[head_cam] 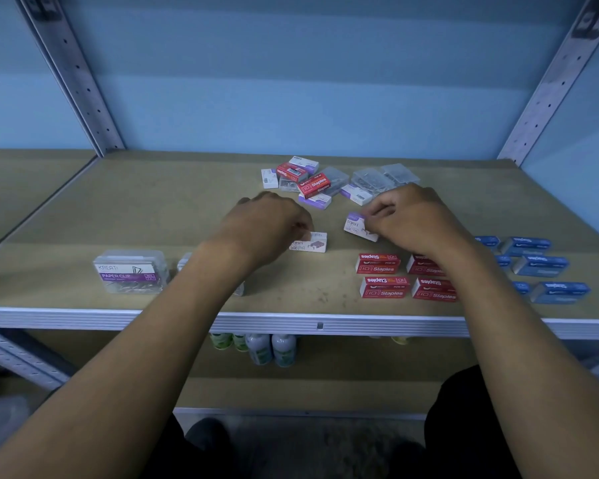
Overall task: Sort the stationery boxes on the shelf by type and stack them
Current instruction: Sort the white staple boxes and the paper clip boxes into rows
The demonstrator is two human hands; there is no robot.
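The shelf (187, 216) lies bare at far left, its lip (118, 318) near. The left hand (267, 219) pinches a white box (308, 242) lying flat mid-shelf, long axis left-right. The right hand (408, 217) grips a second white box (358, 227), tilted, just right of it. An unsorted pile (325, 183) crowds behind; red boxes (381, 276) and blue boxes (540, 266) sit near right, a clip box (130, 271) near left.

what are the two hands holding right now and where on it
Each pinches a white-and-purple staples box: left hand at the left end of one, right hand at the right side of another.
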